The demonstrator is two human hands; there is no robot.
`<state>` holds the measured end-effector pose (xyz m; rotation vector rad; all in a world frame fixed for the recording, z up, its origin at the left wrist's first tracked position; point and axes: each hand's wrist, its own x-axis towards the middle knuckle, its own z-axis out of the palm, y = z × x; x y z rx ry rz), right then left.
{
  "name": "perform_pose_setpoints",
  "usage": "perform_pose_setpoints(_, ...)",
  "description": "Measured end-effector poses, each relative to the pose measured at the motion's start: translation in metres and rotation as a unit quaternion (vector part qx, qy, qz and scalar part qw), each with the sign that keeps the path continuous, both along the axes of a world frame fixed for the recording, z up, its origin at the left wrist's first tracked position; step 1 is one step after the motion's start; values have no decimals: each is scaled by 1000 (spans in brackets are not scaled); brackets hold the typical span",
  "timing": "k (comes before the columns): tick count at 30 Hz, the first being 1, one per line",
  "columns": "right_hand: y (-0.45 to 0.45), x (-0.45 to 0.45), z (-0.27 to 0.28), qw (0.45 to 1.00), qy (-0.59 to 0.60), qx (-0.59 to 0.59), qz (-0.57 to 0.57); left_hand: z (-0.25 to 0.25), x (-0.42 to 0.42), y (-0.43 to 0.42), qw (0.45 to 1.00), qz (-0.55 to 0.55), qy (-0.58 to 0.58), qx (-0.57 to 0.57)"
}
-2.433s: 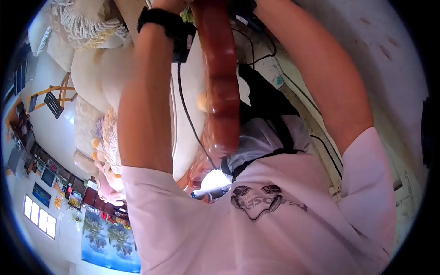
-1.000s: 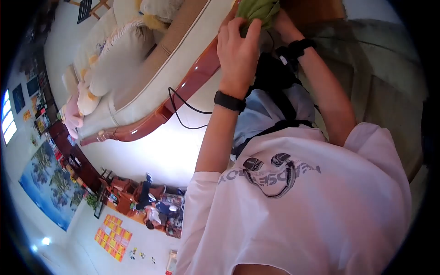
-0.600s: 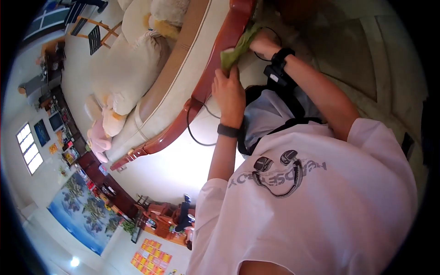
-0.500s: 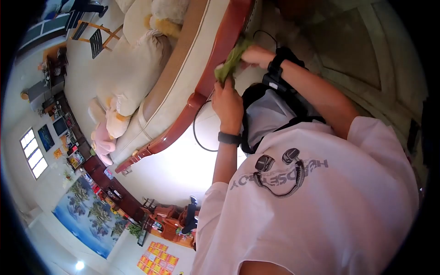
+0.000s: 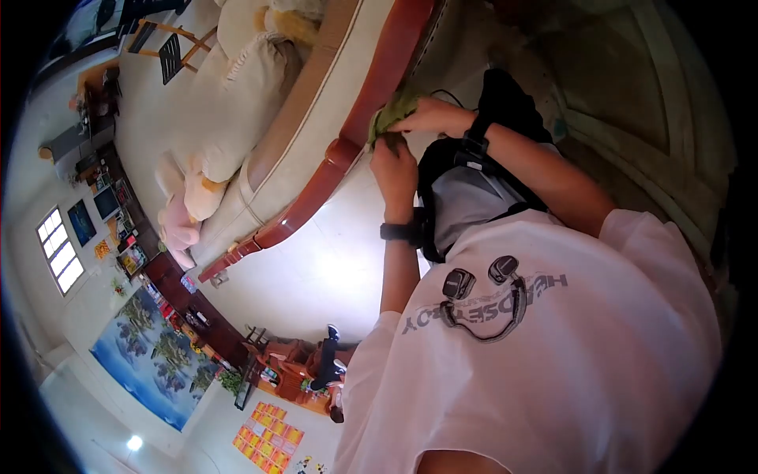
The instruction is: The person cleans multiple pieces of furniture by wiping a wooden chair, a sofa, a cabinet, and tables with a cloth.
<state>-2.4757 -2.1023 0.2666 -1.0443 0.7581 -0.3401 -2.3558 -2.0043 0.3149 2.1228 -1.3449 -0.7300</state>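
A crumpled green cloth [image 5: 392, 112] lies bunched between my two hands, beside the red-brown wooden trim [image 5: 375, 75] of a padded beige bed frame. My left hand [image 5: 393, 167] is closed on the lower end of the cloth, below the other hand. From the right, my right hand [image 5: 437, 116] reaches across with its fingers wrapped on the cloth's upper part. The fingertips are partly hidden in its folds. Whether the cloth touches the trim, I cannot tell. Black bands circle both wrists.
Plush toys [image 5: 207, 178] and a pillow lie on the beige bed [image 5: 185, 103] to the left. A panelled wooden door or cabinet [image 5: 608, 87] stands at right. Pale floor [image 5: 316, 268] stretches below the trim. Farther off, a person sits on a wooden chair [image 5: 288, 367].
My hands have drawn closer together, and the cloth is more bunched. My right hand has moved slightly left and down. A dark-clothed leg now shows beyond my right forearm.
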Motion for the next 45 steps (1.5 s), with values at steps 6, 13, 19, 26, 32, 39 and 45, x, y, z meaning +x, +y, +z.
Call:
perform_pose_setpoints(6, -66, -62, 19, 994, 57, 67, -65, -16, -45, -72, 997, -70, 5, 42)
perform_pose_setpoints(13, -184, -158, -56, 974, -36, 101, -201, -24, -129, -196, 987, -123, 103, -33)
perform_pose_setpoints(19, -299, -186, 24, 961, 23, 56, -271, -41, -181, -303, 974, -140, 135, -115)
perform_pose_setpoints(26, -332, -177, 48, 956, -15, -113, -272, -1, -197, -356, 928, -138, 339, 73)
perform_pose_setpoints(32, -253, -168, 13, 981, 56, 15, -185, -63, -179, -256, 939, -46, 340, -17)
perform_pose_setpoints(39, -123, -100, -1, 991, 43, 98, -77, -18, -97, -134, 918, 60, 391, 34)
perform_pose_setpoints(45, -57, -26, 36, 966, 101, 237, -9, 0, -46, -54, 894, 185, 408, 10)
